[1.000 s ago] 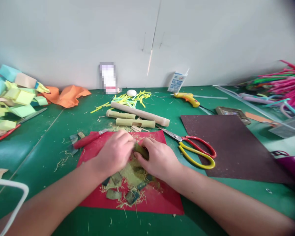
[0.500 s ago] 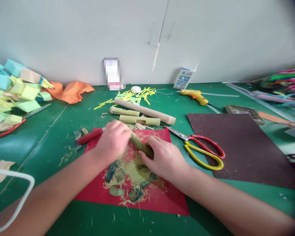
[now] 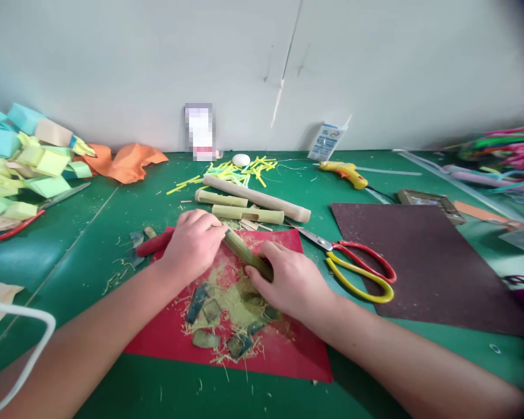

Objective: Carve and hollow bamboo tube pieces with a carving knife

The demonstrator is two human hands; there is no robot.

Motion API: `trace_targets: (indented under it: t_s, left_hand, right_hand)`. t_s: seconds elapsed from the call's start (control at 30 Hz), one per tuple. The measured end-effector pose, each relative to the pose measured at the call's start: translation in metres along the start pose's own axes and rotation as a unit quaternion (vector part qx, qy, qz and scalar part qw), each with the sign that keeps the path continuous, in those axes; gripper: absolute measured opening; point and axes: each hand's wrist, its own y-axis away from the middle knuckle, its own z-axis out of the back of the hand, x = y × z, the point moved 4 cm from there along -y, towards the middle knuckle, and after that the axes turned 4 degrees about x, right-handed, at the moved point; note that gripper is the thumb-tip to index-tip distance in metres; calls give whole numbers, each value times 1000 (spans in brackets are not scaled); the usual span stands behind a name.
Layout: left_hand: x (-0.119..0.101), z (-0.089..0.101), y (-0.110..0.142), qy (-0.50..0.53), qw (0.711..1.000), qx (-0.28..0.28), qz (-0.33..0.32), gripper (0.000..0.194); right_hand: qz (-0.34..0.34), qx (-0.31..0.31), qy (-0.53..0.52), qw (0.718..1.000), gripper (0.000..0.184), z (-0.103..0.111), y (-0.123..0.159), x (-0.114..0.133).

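Green tabletop [image 3: 85, 247]; packet [image 3: 327, 141] lettering illegible; hands [image 3: 196, 241] [image 3: 294, 279] at bamboo tube [image 3: 245, 251].

A bamboo tube [image 3: 247, 254] lies between the left hand [image 3: 195, 241] and right hand [image 3: 290, 276] above a sheet [image 3: 297, 355] on a bench [image 3: 192, 390]; bamboo pieces [image 3: 257, 199] lie behind, scissors [image 3: 318, 239] at right overlap a mat [image 3: 436, 267], papers [image 3: 43, 169] piled far left.
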Motion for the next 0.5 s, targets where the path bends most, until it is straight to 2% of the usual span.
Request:
trace_targets:
  t_s: [0.03,0.13,0.2,0.3,0.43,0.5]
  left_hand:
    - [0,0,0,-5,1000,1,2,17]
    - [-8,-4,0,42,997,51,-51,16]
    - [-6,-4,0,54,996,40,-55,16]
    - [3,-2,-1,20,1000,-9,-17,18]
    - [0,-6,-1,79,993,40,-73,19]
    - [1,-5,-1,77,994,31,-70,19]
  right_hand:
    - [1,-4,-1,1000,20,0,0,0]
    - [3,-3,1,1000,20,-1,0,0]
    - [-6,-3,5,1000,20,-2,0,-2]
    - [-15,-4,12,1000,22,-2,1,-3]
    - [-6,0,15,1000,20,-1,1,-1]
    - [-8,-1,13,1000,19,0,1,-1]
